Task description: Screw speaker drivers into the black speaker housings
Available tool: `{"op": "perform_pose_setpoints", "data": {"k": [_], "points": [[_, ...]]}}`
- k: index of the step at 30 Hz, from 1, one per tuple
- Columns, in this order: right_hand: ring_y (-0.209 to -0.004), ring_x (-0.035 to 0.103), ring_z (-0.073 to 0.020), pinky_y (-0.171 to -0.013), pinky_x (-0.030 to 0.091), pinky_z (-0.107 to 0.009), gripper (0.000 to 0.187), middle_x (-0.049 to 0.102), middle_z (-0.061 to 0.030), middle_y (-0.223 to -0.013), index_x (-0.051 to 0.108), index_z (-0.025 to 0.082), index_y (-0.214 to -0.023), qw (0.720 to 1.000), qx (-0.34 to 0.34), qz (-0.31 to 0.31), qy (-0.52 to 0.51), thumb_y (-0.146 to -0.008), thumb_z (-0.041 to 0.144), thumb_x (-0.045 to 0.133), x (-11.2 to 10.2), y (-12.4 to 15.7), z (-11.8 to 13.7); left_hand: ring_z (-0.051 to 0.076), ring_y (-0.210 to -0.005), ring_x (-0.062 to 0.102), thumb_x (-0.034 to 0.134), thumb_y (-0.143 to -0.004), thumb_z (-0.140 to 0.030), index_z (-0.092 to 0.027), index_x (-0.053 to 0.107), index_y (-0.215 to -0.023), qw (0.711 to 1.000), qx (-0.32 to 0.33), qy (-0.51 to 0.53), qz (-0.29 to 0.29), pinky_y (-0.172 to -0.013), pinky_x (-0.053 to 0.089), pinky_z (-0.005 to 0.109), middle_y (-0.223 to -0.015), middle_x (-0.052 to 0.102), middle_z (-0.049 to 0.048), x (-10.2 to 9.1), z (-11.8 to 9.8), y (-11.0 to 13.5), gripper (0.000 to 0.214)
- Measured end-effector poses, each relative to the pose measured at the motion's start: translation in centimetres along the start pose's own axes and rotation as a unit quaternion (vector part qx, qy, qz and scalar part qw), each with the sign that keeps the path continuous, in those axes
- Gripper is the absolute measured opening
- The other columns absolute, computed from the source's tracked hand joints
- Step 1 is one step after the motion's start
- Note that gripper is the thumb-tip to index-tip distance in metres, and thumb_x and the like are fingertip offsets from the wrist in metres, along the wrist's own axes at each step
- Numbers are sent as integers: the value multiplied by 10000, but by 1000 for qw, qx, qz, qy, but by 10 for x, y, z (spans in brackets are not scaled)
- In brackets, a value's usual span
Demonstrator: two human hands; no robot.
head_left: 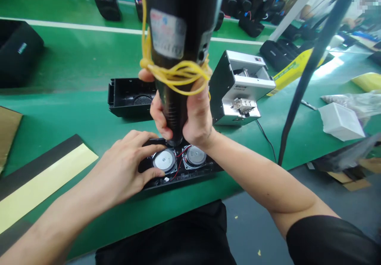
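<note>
Head view: what was the right hand (190, 114) doing?
— It was closed tight around the lower barrel of a black electric screwdriver (178, 38), fingers wrapped fully round it. The tool stood upright, its tip down between two round speaker drivers (164, 160).
— And the left hand (125, 169)?
— Flat and spread, gripping nothing. Its fingertips pressed on the left end of the black speaker panel (193, 171), thumb against the near edge. I judged that it was there to pin the panel so it would not slide or twist under the tool.
— Where did the panel lie?
— On the green table (74, 66), near its front edge, directly before the person. Red wires (177, 165) ran between the drivers.
— Why the yellow cord (178, 74)?
— It was knotted round the screwdriver's body just above the hand and ran up out of view. It was probably a hanger that bore the tool's weight, though I could not see its top end.
— What else stood close?
— A silver screw feeder (238, 86) just behind the right wrist, likely set within easy reach, and an empty black shell (131, 96) behind the panel. Whether the bit touched a screw I could not tell, since the hand hid it.
</note>
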State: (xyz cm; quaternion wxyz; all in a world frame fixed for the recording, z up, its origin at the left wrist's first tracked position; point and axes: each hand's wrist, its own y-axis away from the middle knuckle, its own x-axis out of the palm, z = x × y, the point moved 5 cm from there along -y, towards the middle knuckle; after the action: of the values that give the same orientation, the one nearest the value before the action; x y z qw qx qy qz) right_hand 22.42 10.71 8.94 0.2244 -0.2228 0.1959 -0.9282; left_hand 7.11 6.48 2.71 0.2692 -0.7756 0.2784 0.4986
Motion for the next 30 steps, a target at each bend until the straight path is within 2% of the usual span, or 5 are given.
{"op": "perform_pose_setpoints", "data": {"k": [9,21,26,28,30], "points": [[-478,484,-73,-455,409,-212,487,513,86,-658,476,242,-900,1000,-3,25,-4,-1002,709,569,4,11,-8,365,-1120,676,813,-857,-417,-352,761,-1297,999,-28,-27,18,-792,619,516,-1253,723,81,-1,0,-2,448],[-465,478,-105,-433,414,-228,544,552,40,-669,555,236,-957,999,6,33,14,-973,781,553,4,14,-12,344,-1188,623,873,-841,-361,-352,758,-1286,997,-59,18,44,-956,578,550,-1304,705,79,0,-7,-3,460],[-421,468,-106,-368,369,-226,628,611,28,-727,680,291,-1284,995,-10,-94,-12,-925,802,619,-10,8,25,339,-1412,579,845,-876,-514,-352,712,-1370,991,-52,104,67,-1134,548,559,-1550,614,88,-27,-13,5,536],[-385,414,-102,-358,359,-253,592,540,47,-653,733,314,-1265,982,-87,-165,9,-920,778,611,-25,10,58,286,-1455,579,785,-940,-489,-379,700,-1383,989,-72,127,32,-1186,533,504,-1614,577,53,-52,0,6,464],[-368,365,-98,-339,273,-292,654,483,32,-609,783,287,-1236,965,-103,-243,13,-819,777,670,-49,17,81,235,-1414,625,685,-1019,-428,-367,723,-1325,987,-123,91,-48,-1189,536,458,-1566,629,23,-82,31,3,315]]}}
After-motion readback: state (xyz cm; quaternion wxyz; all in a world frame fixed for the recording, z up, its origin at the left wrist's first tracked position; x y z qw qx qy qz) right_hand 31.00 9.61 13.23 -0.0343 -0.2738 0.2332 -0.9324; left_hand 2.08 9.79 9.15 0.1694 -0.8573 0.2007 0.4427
